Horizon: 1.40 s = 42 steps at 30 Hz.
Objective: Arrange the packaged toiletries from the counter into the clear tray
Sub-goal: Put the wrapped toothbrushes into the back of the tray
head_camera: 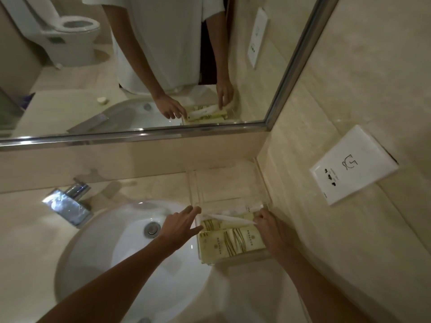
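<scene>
— Two hands? How spread?
— Left hand [180,223] fingers splayed, touching long white sachet [227,219]; right hand [270,226] pinching its other end.
— Where?
— Over cream packets [233,241] inside clear plastic tray [198,190], on beige marble counter [28,229] beside white basin [121,229].

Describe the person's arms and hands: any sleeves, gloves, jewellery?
Both forearms are bare to the frame edge. Left hand and right hand show no gloves, rings or watch. The mirror shows a white short-sleeved top.
</scene>
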{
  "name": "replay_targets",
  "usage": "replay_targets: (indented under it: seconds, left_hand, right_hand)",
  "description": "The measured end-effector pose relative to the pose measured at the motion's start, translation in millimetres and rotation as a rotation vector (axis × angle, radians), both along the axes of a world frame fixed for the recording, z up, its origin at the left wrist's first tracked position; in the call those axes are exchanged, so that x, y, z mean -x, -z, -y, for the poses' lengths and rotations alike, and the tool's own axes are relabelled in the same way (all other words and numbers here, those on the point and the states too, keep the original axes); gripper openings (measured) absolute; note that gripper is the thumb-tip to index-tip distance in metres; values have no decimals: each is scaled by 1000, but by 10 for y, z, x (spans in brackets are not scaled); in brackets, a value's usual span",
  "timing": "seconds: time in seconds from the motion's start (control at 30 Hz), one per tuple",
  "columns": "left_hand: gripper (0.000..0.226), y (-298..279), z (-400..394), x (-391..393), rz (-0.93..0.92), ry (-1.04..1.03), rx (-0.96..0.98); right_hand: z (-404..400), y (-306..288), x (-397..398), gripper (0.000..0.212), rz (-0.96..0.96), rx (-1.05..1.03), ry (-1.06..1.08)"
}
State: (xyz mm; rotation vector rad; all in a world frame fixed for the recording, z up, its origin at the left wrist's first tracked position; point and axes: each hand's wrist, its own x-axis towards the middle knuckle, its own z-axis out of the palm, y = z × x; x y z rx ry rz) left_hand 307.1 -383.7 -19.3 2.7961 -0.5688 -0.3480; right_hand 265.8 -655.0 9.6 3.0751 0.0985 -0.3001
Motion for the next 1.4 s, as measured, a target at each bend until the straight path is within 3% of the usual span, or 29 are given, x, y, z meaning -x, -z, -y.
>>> replay_targets:
  seconds: [0.13, 0.3, 0.47, 0.63, 0.73, 0.87, 1.03, 1.4]
  left_hand:
    - [38, -17, -44, 34, 8, -15, 17]
    - [35, -62, -106, 83, -12, -46, -17]
    - [30, -113, -162, 111, -8, -76, -29]
    - [26, -81, -195, 85, -23, -93, -12]
    - [26, -87, -171, 83, -19, -85, -15]
    - [24, -85, -151, 80, -22, -74, -28]
    - [24, -108, -106, 71, -28, -70, -41]
    - [18, -36, -228, 87, -29, -87, 15]
  right_hand:
    - [13, 128, -70, 24, -3, 32, -117]
    - [11, 98, -161, 53, 90, 3, -253]
    - [-18, 85, -235, 15, 148, 148, -232]
    - [-78, 172, -365, 38, 107, 39, -285]
    - [-116, 187, -418, 28, 74, 8, -209]
    - [-120, 305, -434, 33, 68, 21, -139]
    - [-152, 397, -448, 6, 84, -57, -127]
    - [-354, 314, -358, 28, 102, -116, -122]
